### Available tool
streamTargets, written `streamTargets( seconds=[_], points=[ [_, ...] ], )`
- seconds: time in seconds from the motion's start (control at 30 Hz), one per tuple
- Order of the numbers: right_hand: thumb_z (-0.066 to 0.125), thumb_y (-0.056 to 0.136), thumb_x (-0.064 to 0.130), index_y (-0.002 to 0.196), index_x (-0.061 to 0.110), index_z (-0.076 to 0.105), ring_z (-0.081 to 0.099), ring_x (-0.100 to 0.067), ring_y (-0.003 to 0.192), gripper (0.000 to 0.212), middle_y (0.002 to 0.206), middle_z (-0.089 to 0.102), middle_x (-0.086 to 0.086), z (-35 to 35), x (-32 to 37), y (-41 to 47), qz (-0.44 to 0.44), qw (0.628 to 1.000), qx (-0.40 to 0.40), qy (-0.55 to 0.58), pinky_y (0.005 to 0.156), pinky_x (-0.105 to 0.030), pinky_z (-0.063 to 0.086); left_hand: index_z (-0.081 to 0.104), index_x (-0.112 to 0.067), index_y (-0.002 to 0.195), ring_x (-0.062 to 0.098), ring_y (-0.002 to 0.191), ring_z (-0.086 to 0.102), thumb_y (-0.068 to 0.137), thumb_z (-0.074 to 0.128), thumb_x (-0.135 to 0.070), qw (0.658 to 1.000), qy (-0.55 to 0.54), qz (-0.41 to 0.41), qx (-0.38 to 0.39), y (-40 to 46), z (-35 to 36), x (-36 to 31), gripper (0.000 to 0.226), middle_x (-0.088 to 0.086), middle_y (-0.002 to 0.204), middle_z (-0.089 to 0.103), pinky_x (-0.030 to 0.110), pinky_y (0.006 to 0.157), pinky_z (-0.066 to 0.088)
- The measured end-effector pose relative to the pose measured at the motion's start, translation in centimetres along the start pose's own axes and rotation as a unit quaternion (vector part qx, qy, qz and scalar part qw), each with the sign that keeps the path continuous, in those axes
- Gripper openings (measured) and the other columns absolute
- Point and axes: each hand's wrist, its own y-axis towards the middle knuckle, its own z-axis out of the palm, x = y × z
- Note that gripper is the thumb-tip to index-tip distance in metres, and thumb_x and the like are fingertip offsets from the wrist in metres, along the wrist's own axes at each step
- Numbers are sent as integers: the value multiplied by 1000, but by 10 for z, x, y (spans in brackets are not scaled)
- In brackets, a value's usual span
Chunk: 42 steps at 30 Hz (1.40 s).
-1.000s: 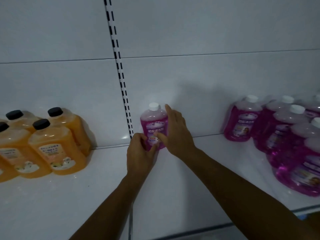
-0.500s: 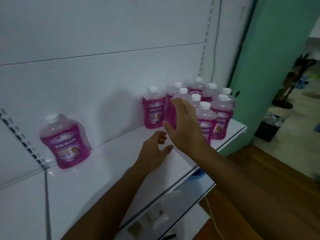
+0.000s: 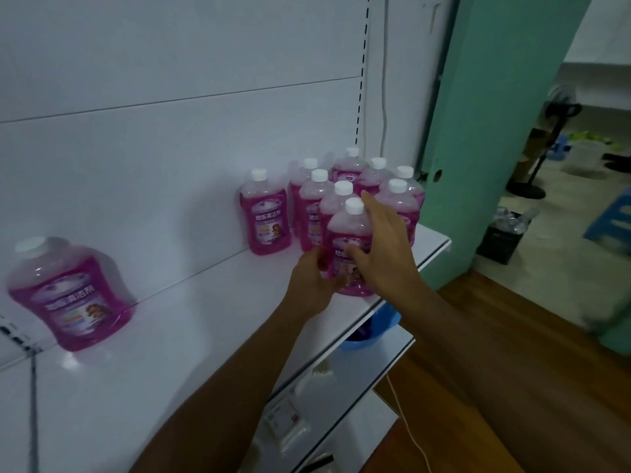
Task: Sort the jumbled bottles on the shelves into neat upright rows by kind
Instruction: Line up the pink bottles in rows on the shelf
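Pink bottles, white caps, upright, clustered at shelf right end; lone bottle upright far left, near the back.

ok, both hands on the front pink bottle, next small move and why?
Probably close both hands on it and lift. The left hand and right hand flank the front pink bottle, nearest the shelf edge, while a lone pink bottle at far left has clear shelf beside it to extend a row.

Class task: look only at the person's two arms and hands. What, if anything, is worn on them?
Both forearms are bare as far as the picture shows: no sleeves, gloves or watch. The left hand and right hand show no rings or bands, though the dim light hides fine detail. No markings can be made out.
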Motion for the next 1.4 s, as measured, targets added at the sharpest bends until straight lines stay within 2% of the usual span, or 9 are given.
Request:
streamTargets(
  seconds=[0.13, 0.23, 0.4, 0.53, 0.77, 0.83, 0.97, 1.27, 1.4],
  points=[
    [78, 79, 14, 147, 28, 31, 33, -18, 134, 84, 144, 41, -1, 2, 7, 1, -20, 998, 29, 48, 106, -27, 27, 51, -8, 120, 7, 95, 62, 74, 80, -3, 998, -50, -32, 15, -5, -16, 4, 55, 0, 110, 64, 17, 72, 54],
    [79, 79, 17, 145, 26, 36, 37, -15, 129, 80, 142, 44, -1, 12, 21, 4, -57, 995, 65, 54, 104, -24, 30, 50, -11, 123, 15, 101, 63, 73, 84, -16, 998, -40, -44, 2, -17, -36, 13, 61, 4, 115, 63, 29, 81, 58],
    [80, 76, 14, 141, 21, 43, 44, -14, 124, 75, 137, 50, -1, 55, 68, 10, -101, 978, 108, 147, 108, -36, 40, 49, -12, 117, 15, 99, 62, 77, 80, -26, 993, 3, -53, -110, -52, -96, 23, 52, -2, 111, 62, 30, 82, 57],
    [78, 78, 13, 142, 25, 40, 47, -13, 123, 76, 138, 49, 1, 99, 117, 8, -135, 952, 170, 215, 103, -30, 45, 49, -25, 107, 12, 97, 62, 78, 79, -22, 974, -1, -89, -210, -89, -147, 34, 42, -9, 106, 61, 35, 81, 59],
    [78, 79, 19, 143, 26, 39, 47, -7, 112, 75, 136, 48, 0, 151, 190, -8, -206, 913, 229, 266, 89, -11, 42, 55, -21, 110, -9, 85, 62, 75, 82, -18, 922, 53, -69, -377, -155, -205, 37, 45, -15, 99, 64, 5, 66, 48],
    [79, 78, 20, 142, 24, 41, 46, -6, 112, 74, 136, 48, -1, 164, 203, -11, -225, 906, 238, 267, 89, -9, 39, 52, -24, 111, -5, 84, 60, 74, 82, -21, 910, 64, -88, -401, -163, -215, 37, 48, -16, 98, 60, 2, 61, 45],
    [80, 77, 17, 140, 21, 42, 48, -14, 117, 74, 135, 49, -4, 183, 217, -14, -246, 896, 257, 268, 97, -28, 49, 50, -25, 115, -3, 86, 59, 76, 81, -23, 900, 43, -116, -418, -170, -226, 46, 49, -13, 104, 60, 3, 55, 44],
    [78, 79, 18, 140, 20, 40, 49, -13, 114, 72, 133, 50, -4, 192, 220, -12, -250, 888, 275, 272, 93, -26, 48, 47, -22, 114, -3, 86, 58, 79, 76, -26, 908, 72, -130, -392, -172, -232, 51, 46, -13, 103, 58, 1, 58, 45],
    [77, 79, 17, 141, 19, 40, 50, -17, 117, 72, 134, 50, -6, 194, 219, -15, -251, 890, 267, 270, 97, -35, 51, 48, -22, 109, 0, 84, 57, 81, 76, -29, 901, 109, -146, -393, -173, -231, 53, 40, -10, 103, 58, 3, 57, 45]
  ],
)
